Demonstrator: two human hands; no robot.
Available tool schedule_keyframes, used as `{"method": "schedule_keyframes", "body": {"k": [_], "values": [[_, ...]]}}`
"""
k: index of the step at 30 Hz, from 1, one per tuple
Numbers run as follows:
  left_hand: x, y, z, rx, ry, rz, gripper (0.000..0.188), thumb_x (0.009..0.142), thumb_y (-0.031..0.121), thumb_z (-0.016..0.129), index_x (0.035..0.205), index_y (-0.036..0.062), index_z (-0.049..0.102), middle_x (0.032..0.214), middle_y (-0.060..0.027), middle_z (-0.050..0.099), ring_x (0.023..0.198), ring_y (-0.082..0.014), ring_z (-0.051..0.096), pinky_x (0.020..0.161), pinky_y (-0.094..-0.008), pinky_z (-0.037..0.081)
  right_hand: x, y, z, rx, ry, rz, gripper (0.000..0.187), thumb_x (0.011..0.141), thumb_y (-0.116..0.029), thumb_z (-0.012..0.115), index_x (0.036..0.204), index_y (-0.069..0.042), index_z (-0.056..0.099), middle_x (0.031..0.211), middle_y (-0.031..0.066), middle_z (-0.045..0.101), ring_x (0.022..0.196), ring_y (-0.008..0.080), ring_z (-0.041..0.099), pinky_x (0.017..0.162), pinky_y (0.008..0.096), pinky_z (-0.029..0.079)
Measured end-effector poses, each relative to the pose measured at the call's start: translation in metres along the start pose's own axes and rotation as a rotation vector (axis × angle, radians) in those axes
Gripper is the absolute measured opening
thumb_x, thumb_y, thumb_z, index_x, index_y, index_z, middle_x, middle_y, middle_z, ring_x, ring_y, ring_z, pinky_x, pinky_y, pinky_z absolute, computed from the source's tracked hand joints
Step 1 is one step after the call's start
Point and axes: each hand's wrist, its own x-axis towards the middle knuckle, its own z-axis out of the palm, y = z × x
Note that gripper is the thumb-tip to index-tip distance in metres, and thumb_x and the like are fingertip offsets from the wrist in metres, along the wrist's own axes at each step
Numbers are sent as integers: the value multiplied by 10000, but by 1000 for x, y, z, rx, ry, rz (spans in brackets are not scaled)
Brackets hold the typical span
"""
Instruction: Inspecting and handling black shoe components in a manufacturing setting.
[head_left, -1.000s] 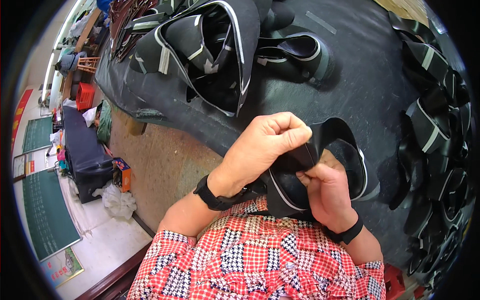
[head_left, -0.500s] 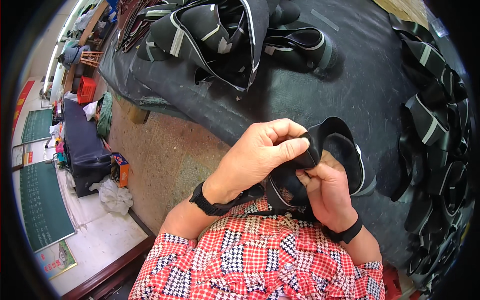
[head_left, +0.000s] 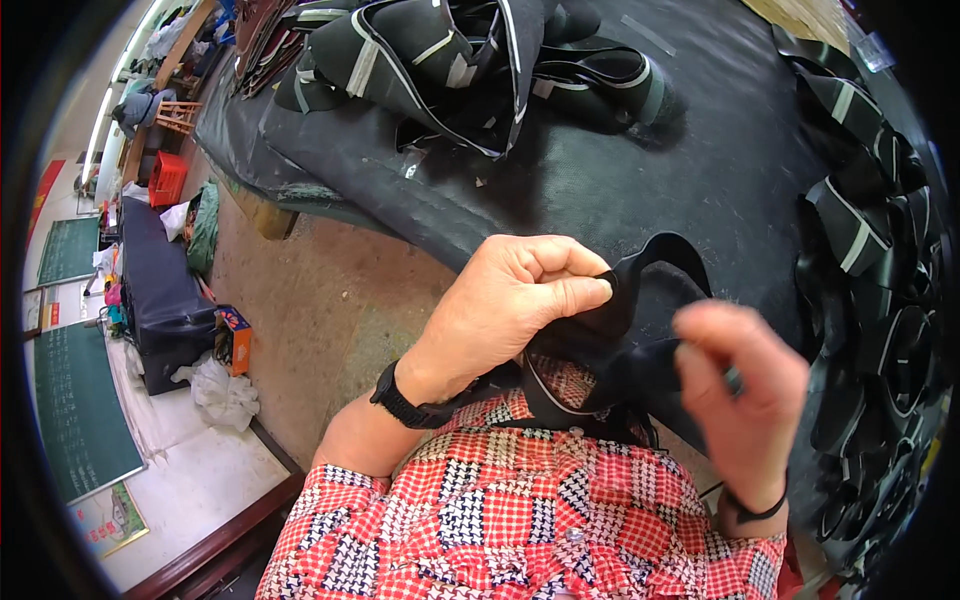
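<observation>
In front of my chest is a looped black leather piece (head_left: 668,250), which looks like a shoe upper, with a pale strip along one edge. My left hand (head_left: 510,305) is closed on its upper edge, thumb and forefinger pinching the leather. Off to the right of the loop is my right hand (head_left: 745,390), smeared by motion, its fingers curled. Whether the right fingers hold anything cannot be made out. Part of the leather lies low against my checked shirt (head_left: 520,490).
A dark covered worktable (head_left: 600,190) spreads ahead. On it lies a heap of black leather pieces (head_left: 400,60) with white strips. More such pieces (head_left: 850,230) hang along the right edge. To the left are a red crate (head_left: 167,180), a dark bench (head_left: 165,290) and a white plastic bag (head_left: 222,390).
My right hand has let go of the leather and swung right, away from my left hand. My left hand keeps its pinch in nearly the same place. The loop's right side has shifted.
</observation>
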Motion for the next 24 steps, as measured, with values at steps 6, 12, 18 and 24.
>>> {"method": "schedule_keyframes", "body": {"k": [6, 12, 18, 24], "values": [[4, 4, -1, 164, -55, 37, 130, 840, 26, 588, 938, -41, 642, 819, 0, 628, 755, -53, 551, 695, -192, 449, 56, 13, 5, 293, -346, 130, 136, 776, -9, 593, 909, 3, 619, 814, 69, 622, 547, 74, 534, 524, 209, 446], [10, 0, -6, 150, -113, 5, 135, 847, 21, 582, 953, -40, 639, 805, -6, 621, 723, -48, 545, 667, -181, 446, 63, 24, 5, 303, -466, 302, 56, 785, -21, 599, 819, 17, 623, 625, 17, 586, 538, 55, 525, 501, 200, 432], [18, 9, -12, 252, -133, -54, 76, 829, 34, 607, 879, -14, 637, 732, 23, 580, 651, -16, 482, 563, -169, 376, 73, 27, 9, 271, -502, 318, 86, 762, -52, 587, 774, 25, 622, 577, 46, 587, 502, 75, 553, 477, 213, 439], [28, 7, -11, 267, -97, -98, 81, 794, 55, 614, 737, 23, 566, 648, 71, 467, 588, -6, 386, 515, -185, 308, 75, 31, 20, 152, -438, 228, 103, 757, -49, 553, 736, 28, 617, 536, 57, 586, 462, 104, 573, 459, 231, 456]]}}
